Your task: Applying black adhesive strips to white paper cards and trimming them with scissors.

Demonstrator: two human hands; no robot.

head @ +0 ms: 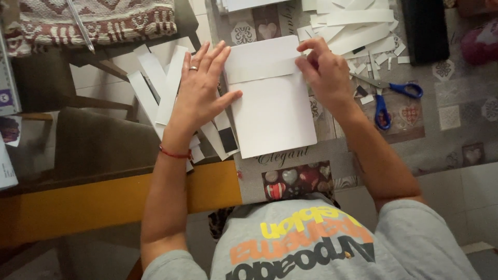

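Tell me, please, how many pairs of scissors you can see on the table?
1. The blue-handled scissors lie on the table right of the right hand, beside the pile of paper strips. More could be hidden under that pile or under the white card that both hands hold.

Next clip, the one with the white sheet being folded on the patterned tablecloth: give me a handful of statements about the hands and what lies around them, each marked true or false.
1. The left hand lies flat, fingers spread, on the left edge of the white sheet. True.
2. The top of the white sheet is folded down into a flap. True.
3. The right hand holds the scissors. False: the blue-handled scissors lie on the tablecloth to its right, while its fingers pinch the flap's right edge.
4. The scissors have red handles. False: they are blue.
5. White paper strips lie left of the left hand. True.
6. The left hand wears no ring. False: a ring shows on one finger.
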